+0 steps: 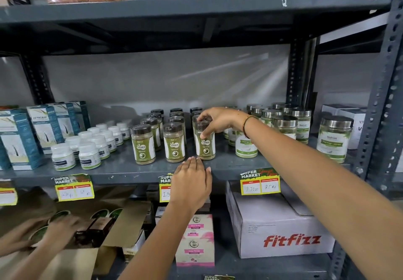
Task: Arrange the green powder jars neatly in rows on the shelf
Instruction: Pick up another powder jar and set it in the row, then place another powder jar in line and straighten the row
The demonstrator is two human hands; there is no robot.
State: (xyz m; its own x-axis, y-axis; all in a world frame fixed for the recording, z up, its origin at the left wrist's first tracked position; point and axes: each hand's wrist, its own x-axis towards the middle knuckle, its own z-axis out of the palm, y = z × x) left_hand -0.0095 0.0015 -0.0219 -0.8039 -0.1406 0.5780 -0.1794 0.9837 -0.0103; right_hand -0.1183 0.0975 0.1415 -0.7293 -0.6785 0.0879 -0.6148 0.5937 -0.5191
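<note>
Several green powder jars with dark lids stand in three rows on the grey middle shelf. The front jars are a left one, a middle one and a right one. My right hand grips the lid of the right front jar from above, and the jar stands upright on the shelf. My left hand is flat and holds nothing, with its fingertips at the shelf's front edge just before the middle and right jars.
White pill bottles and blue boxes stand left of the jars. Steel-lidded jars stand to the right. Below are a Fitfizz box, pink boxes and another person's hands at a cardboard carton.
</note>
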